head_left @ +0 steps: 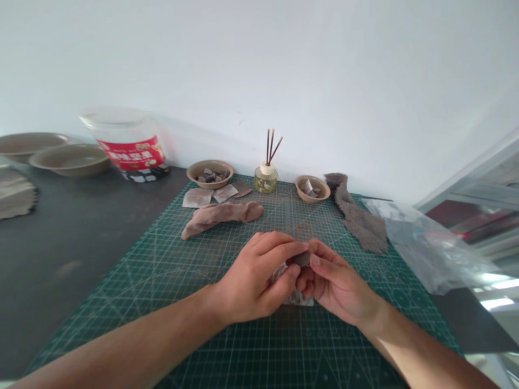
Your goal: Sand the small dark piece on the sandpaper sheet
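at the far left, a ragged-edged cloth is cut off by the frame. behind it, a wide dish and a second dish are set near the wall, on the dark worktop. next, a clear tub is seen, wrapped in a red label. on the green mat, far side, a bowl is filled with small grey bits; flat pieces are laid in front, and nearer, a rolled brown cloth is laid sideways. at near centre, the left hand is curled, the small grey piece pinched by its thumb and fingertips. a reed diffuser is stood beyond, three sticks held in it. the piece is held at near centre, between both hands, above the mat; below it a pale patterned sheet is partly covered, whether gripped cannot be told. a smaller bowl is placed farther off, bits inside. by the right hand, the piece's right edge is pinched, thumb on top. farther right, a fuzzy grey strip is draped along the mat, with clear plastic beside it.
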The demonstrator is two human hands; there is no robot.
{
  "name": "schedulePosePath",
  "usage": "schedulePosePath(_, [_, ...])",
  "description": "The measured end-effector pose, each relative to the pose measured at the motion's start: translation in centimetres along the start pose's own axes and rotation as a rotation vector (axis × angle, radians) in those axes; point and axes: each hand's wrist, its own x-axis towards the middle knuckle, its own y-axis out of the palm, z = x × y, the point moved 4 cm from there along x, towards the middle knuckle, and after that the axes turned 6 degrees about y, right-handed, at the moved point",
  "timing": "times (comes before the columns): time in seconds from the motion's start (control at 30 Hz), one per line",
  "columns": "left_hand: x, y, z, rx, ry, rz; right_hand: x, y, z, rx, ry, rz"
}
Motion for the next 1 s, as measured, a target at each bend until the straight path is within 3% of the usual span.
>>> schedulePosePath(0.3, [0.1, 0.4, 0.3, -0.106, -0.091, -0.004, 0.1, -0.1, -0.5, -0.015, -0.004, 0.016])
schedulePosePath(0.67, [0.3, 0.5, 0.5, -0.187, -0.114, 0.032, -0.1, -0.5, 0.3, -0.174, -0.052, -0.104])
schedulePosePath(0.8, [0.1, 0.0, 1.6, -0.081, -0.175, 0.097, -1.0, -1.2, 1.9, -0.425, -0.170, -0.170])
schedulePosePath(0.93, [-0.4, 0.0, 2.3, 0.059, -0.171, 0.403, -2.1, -1.2, 2.8, -1.021, -0.271, -0.268])
schedulePosePath(1.0, [-0.7, 0.0, 2.5, 0.142, -0.173, 0.532, -2.1, -0.4, 2.5, -1.360, -0.358, -0.254])
